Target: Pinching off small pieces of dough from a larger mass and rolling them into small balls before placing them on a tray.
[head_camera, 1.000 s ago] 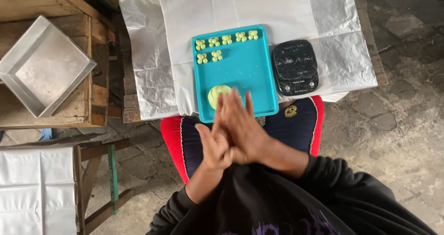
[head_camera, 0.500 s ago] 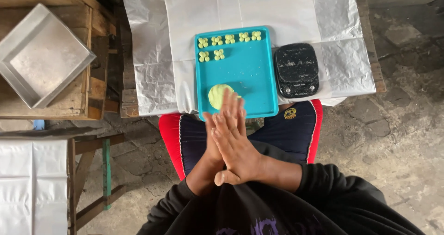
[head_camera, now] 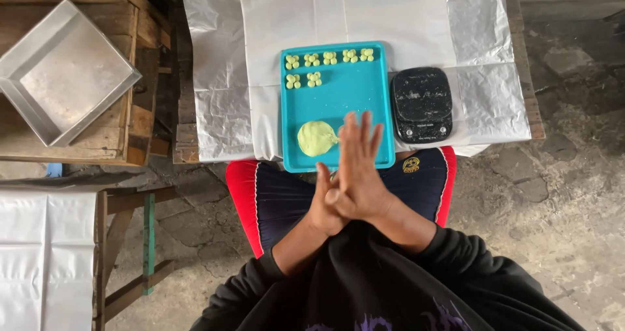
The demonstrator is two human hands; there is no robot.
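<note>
Two palms pressed, right hand (head_camera: pixel 357 175), left hand (head_camera: pixel 323 204)

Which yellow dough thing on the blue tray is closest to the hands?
The big round dough lump on the teal tray, just left of the pressed-together hands. The small flower-shaped pieces sit in rows at the tray's far end.

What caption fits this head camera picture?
Right hand pressed over left hand above a teal tray of dough lump and small pieces.
</note>
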